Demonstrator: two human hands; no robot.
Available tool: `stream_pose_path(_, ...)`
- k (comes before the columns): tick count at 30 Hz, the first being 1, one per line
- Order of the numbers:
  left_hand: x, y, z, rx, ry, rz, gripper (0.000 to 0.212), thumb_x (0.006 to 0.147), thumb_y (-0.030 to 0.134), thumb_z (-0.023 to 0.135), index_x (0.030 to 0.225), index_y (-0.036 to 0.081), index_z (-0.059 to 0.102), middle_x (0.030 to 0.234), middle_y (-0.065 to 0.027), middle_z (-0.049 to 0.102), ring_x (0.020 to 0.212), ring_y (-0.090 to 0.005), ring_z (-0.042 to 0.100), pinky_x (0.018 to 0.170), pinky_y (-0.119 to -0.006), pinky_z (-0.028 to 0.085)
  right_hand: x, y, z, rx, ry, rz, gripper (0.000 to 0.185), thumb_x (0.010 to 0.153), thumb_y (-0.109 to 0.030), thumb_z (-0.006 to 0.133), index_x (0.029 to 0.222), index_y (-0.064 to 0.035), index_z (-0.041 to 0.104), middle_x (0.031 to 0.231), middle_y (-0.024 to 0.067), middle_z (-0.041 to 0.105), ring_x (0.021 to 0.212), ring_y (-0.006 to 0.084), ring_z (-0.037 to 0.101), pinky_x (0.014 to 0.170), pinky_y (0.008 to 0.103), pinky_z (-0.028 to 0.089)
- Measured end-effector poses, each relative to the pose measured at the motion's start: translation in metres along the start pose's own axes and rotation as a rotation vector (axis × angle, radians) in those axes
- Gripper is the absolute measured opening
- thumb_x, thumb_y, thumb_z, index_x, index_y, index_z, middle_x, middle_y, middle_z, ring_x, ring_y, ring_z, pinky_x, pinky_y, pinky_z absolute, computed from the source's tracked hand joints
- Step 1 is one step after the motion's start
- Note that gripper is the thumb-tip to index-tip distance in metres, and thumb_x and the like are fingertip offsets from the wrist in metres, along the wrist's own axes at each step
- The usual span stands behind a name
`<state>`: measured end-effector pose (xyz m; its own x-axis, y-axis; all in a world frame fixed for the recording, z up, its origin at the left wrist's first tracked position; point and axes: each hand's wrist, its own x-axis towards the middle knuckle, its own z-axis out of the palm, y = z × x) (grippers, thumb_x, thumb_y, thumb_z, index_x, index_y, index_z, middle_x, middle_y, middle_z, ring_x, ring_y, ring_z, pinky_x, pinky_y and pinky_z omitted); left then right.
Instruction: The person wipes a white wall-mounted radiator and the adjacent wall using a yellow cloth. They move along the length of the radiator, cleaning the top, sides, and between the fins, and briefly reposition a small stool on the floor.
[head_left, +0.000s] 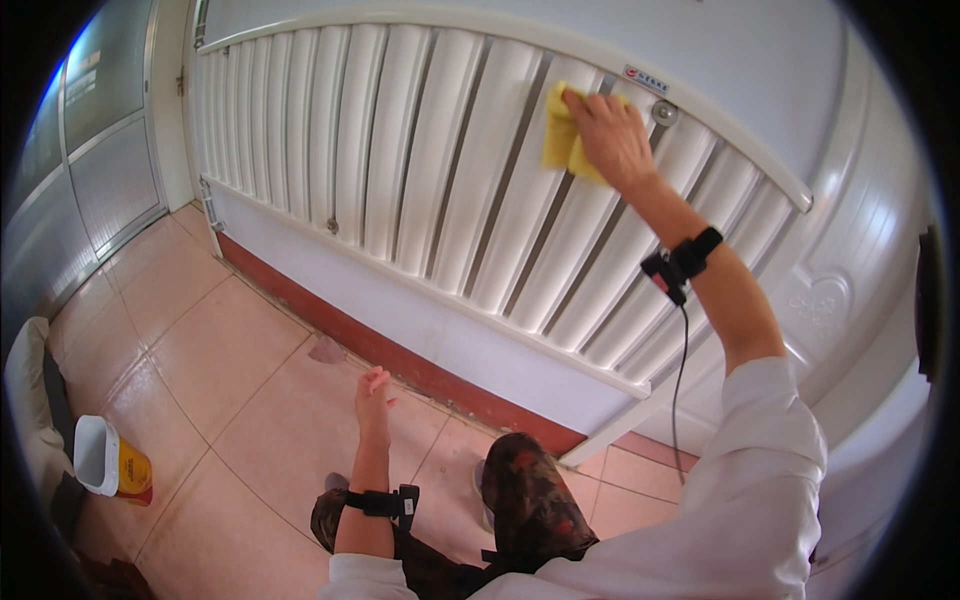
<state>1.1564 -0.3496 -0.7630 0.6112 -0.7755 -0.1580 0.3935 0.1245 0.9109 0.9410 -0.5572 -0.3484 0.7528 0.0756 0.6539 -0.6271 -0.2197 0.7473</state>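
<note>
My right hand (616, 142) grips a folded yellow cloth (559, 135) and presses it against the upper part of a white wall radiator (457, 157). The cloth lies across the upright fins, left of a round metal fixing (664, 113) and below a small badge (646, 79) on the top rail. Lower down, my left hand (375, 394) hangs in the air above the tiled floor, its fingers loosely bent and nothing in them. Each wrist wears a black strap with a small device; a cable runs down from the right one.
A yellow plastic tub (133, 469) with a white rim stands on the floor tiles (232, 397) at left, beside a pale cushioned item (34, 390). Glazed metal doors (105, 135) are at far left. A red skirting (390, 360) runs under the radiator; a white panelled door (825, 292) is at right.
</note>
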Motion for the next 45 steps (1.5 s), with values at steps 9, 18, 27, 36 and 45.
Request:
stream_pose_path(9, -0.006, 0.001, -0.004, 0.021, -0.005, -0.017, 0.030, 0.087, 0.021, 0.055, 0.116, 0.014, 0.052, 0.115, -0.0002, 0.055, 0.108, -0.0134, 0.051, 0.083, -0.033, 0.043, -0.009, -0.035, 0.005, -0.008, 0.023, 0.042, 0.045, 0.079, -0.010, 0.057, 0.123, -0.0130, 0.054, 0.090, 0.0022, 0.054, 0.088, 0.0198, 0.057, 0.075, 0.0341, 0.046)
stream_pose_path(18, -0.006, 0.000, -0.005, 0.005, 0.017, 0.006, 0.030, 0.087, 0.022, 0.057, 0.115, 0.013, 0.052, 0.112, 0.0003, 0.055, 0.105, -0.0137, 0.051, 0.081, -0.034, 0.044, -0.126, -0.156, 0.025, 0.353, -0.391, -0.154, 0.047, 0.080, -0.014, 0.058, 0.126, -0.0134, 0.049, 0.097, 0.0016, 0.051, 0.097, 0.0179, 0.050, 0.080, 0.0340, 0.039)
stream_pose_path(27, -0.003, 0.001, -0.006, 0.024, 0.028, -0.039, 0.027, 0.087, 0.020, 0.055, 0.113, 0.014, 0.052, 0.110, -0.0002, 0.056, 0.103, -0.0126, 0.051, 0.081, -0.032, 0.044, -0.046, 0.003, -0.005, 0.104, -0.037, -0.096, 0.037, 0.072, -0.014, 0.063, 0.107, -0.0227, 0.062, 0.095, -0.0019, 0.057, 0.098, 0.0189, 0.056, 0.085, 0.0394, 0.041)
stream_pose_path(36, -0.013, 0.015, 0.004, 0.038, 0.014, -0.045, 0.027, 0.087, 0.022, 0.056, 0.112, 0.014, 0.053, 0.111, 0.0011, 0.055, 0.105, -0.0117, 0.050, 0.083, -0.032, 0.042, -0.078, 0.000, -0.003, 0.253, 0.138, 0.032, 0.032, 0.069, -0.009, 0.066, 0.100, -0.0168, 0.068, 0.090, -0.0014, 0.061, 0.083, 0.0205, 0.059, 0.070, 0.0355, 0.044)
stream_pose_path(45, 0.000, 0.000, 0.000, 0.015, 0.005, -0.071, 0.032, 0.085, 0.019, 0.060, 0.116, 0.015, 0.053, 0.113, 0.0008, 0.058, 0.106, -0.0127, 0.052, 0.082, -0.034, 0.044, -0.208, -0.172, 0.009, 0.600, -0.297, -0.070, 0.018, 0.073, -0.010, 0.057, 0.089, -0.0141, 0.061, 0.084, 0.0001, 0.055, 0.086, 0.0165, 0.054, 0.080, 0.0343, 0.041)
